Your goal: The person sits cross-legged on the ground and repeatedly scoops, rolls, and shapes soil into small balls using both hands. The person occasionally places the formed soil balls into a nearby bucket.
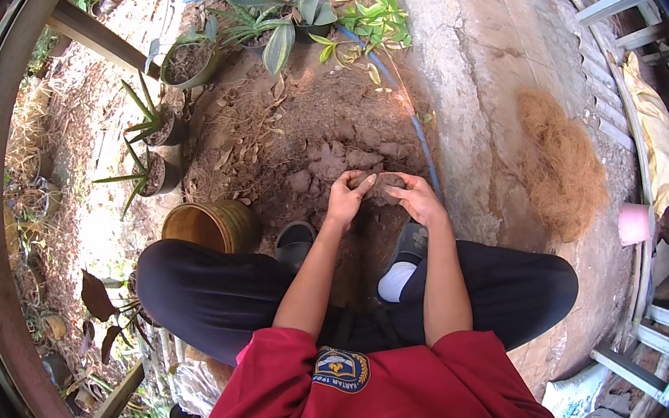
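Observation:
Both hands meet above a heap of moist brown soil (pixel 332 158) on the ground between my feet. My left hand (pixel 345 201) pinches a dark clod of soil between thumb and fingers. Close beside it, my right hand (pixel 421 199) grips a soil clod (pixel 391 183) with its thumb on top. Whether the two hands hold one clod or two pieces, I cannot tell. Soil marks the fingertips. Lumps of several sizes lie in the heap just beyond the hands.
A yellowish plastic pot (pixel 237 225) lies tipped by my left knee. Potted plants (pixel 159 127) stand at left and ahead. A blue hose (pixel 414 119) runs along the concrete strip (pixel 452 102). Brown fibre (pixel 559 171) and a pink pot (pixel 633 223) are at right.

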A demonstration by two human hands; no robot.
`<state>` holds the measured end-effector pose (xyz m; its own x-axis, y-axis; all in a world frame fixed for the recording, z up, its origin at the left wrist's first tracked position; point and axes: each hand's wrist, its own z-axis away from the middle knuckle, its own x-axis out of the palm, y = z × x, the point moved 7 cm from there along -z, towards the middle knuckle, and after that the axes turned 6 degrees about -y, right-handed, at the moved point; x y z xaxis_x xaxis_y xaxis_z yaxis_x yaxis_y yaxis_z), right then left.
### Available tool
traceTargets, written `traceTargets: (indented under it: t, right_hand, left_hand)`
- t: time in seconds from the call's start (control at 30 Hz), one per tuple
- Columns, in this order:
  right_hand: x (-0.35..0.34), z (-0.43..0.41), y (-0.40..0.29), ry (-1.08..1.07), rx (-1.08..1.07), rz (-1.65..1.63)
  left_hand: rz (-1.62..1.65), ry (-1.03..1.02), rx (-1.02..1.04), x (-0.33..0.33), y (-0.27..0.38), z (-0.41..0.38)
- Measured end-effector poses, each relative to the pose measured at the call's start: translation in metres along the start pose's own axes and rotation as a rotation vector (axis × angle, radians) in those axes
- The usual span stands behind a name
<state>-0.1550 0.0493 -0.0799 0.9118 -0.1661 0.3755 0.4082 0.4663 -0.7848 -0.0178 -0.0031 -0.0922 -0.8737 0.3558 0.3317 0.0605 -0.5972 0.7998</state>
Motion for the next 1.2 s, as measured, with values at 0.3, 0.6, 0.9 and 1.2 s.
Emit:
traceTargets:
  t: [0.3,0.6,0.9,1.2]
  right_hand:
    - [-0.012,-0.009,0.007,0.261,-0.156,0.371]
    - [-0.032,-0.006,0.015,0.363,-0.086,0.429]
    - [-0.032,-0.001,0.011,0.497,0.034,0.455]
    - [-0.065,-0.007,0.036,0.622,-0.038,0.772]
  left_hand:
    - [-0.156,0.173,0.061,0.007,-0.023,-0.009]
    - [-0.177,0.091,0.046,0.018,-0.009,0.001]
    - [-0.348,0.085,0.010,0.015,-0.003,0.009]
    - [-0.366,0.172,0.121,-0.011,0.009,0.005]
